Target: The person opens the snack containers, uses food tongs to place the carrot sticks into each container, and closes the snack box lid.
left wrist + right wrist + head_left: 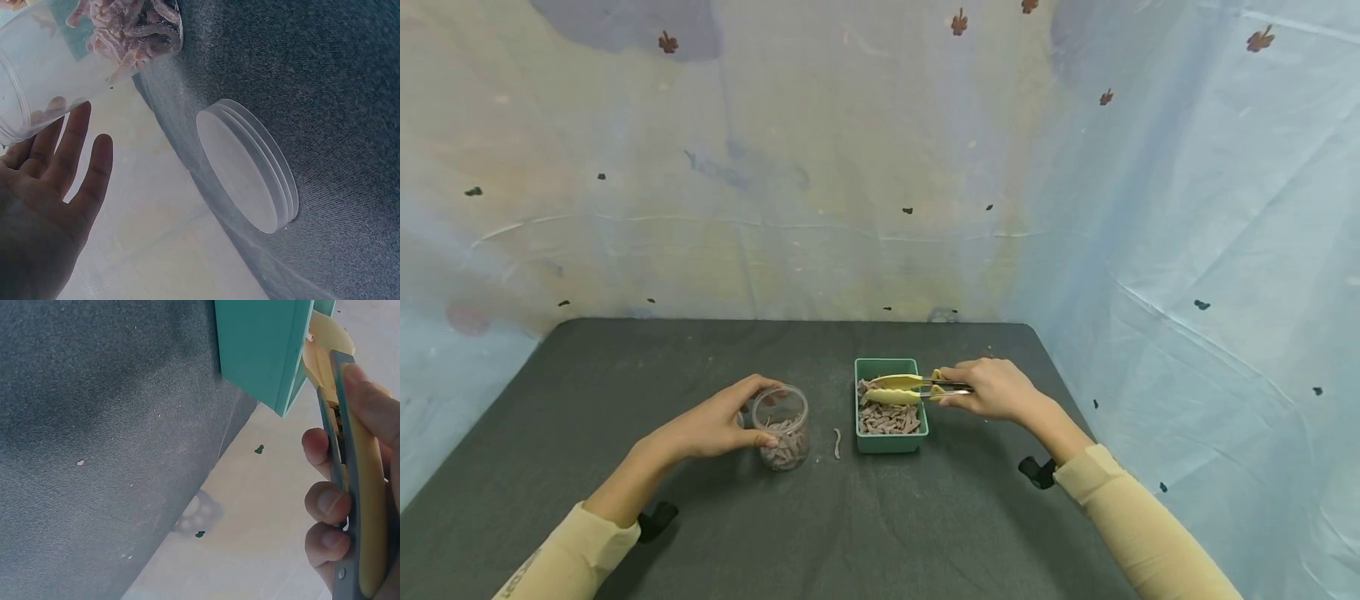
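In the head view my left hand [718, 421] grips a clear plastic jar [801, 417], thumb on the near side and fingers behind. Greyish-pink strips [128, 31] fill the jar's lower part, and its mouth is uncovered. My right hand [992, 388] holds yellow-tipped tongs [895, 397] by their handles, fingers wrapped round them in the right wrist view. The tong heads reach over the rim into a green rectangular container [887, 445], among more such strips [887, 421]. Whether the tongs pinch a strip I cannot tell.
One loose strip [837, 443] lies on the dark table [880, 533] between jar and container. A round translucent lid [244, 169] rests on the table beside the left hand. Small crumbs [80, 462] are scattered near the container. A patterned sheet [820, 167] hangs behind the table.
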Available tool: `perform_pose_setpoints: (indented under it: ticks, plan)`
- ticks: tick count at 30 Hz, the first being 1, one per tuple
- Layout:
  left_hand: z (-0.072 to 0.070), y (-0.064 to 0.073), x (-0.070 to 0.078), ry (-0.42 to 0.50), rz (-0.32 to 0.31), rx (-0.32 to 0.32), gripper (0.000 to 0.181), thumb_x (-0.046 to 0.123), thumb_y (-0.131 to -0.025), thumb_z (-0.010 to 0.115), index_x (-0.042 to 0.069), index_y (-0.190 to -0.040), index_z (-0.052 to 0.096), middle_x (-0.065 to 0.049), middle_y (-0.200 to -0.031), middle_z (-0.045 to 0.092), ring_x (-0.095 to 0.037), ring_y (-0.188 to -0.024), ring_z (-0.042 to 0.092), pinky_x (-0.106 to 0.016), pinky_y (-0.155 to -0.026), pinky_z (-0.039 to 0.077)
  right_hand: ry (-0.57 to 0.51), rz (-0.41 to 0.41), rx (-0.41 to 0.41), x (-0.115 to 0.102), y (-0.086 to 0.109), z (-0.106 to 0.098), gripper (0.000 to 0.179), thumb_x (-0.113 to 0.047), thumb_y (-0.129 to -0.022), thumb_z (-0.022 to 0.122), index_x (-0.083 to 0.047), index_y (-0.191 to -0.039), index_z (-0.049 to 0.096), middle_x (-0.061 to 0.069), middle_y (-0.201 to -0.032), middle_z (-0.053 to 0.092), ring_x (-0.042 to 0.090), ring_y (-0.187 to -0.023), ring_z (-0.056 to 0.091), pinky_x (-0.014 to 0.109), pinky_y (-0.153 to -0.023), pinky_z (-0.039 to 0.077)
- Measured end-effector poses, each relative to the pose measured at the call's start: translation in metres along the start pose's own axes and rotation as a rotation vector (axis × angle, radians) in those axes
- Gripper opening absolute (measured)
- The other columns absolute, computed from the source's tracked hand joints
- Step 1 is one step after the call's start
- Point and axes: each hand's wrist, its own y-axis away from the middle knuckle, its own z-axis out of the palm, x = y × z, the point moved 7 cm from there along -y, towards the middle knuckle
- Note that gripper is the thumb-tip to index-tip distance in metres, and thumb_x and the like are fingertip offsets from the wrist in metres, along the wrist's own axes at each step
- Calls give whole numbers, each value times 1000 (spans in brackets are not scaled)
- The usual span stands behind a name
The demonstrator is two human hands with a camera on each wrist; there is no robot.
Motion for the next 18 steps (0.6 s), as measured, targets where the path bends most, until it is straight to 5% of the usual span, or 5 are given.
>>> perform_pose_setpoints:
  ticks: [18]
  plan:
    - [0, 0, 1, 6, -3, -7, 78, 44, -90, 81, 11, -150, 44, -12, -147, 53, -42, -136, 50, -61, -103, 47, -48, 5, 110, 7, 16, -10, 54, -40, -95, 76, -8, -138, 69, 5, -104, 74, 5, -62, 53, 26, -53, 40]
